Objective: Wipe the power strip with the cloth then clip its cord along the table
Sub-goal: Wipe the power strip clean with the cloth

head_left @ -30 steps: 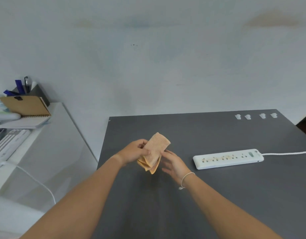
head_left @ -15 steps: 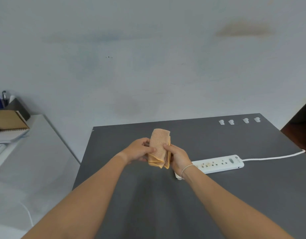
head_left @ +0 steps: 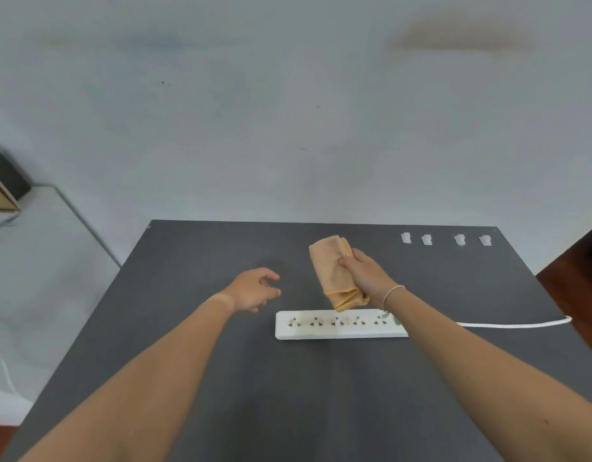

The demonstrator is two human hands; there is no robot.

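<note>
A white power strip [head_left: 334,324] lies flat on the dark grey table [head_left: 194,328], its white cord [head_left: 514,324] running off to the right edge. My right hand [head_left: 364,275] grips a folded orange cloth [head_left: 334,273] upright, just above and behind the strip. My right forearm covers the strip's right end. My left hand [head_left: 254,290] hovers to the left of the strip with fingers apart and nothing in it. Several small white cord clips [head_left: 444,239] sit in a row near the table's far right edge.
A pale wall rises right behind the table. To the left stands a lower white desk [head_left: 37,261] with a brown notebook [head_left: 1,198] and a dark holder at its far end. Brown floor shows past the table's right side.
Both hands held the cloth together earlier. Now my left hand has let go and moved left, and my right hand alone holds the cloth over the strip. The view has swung right.
</note>
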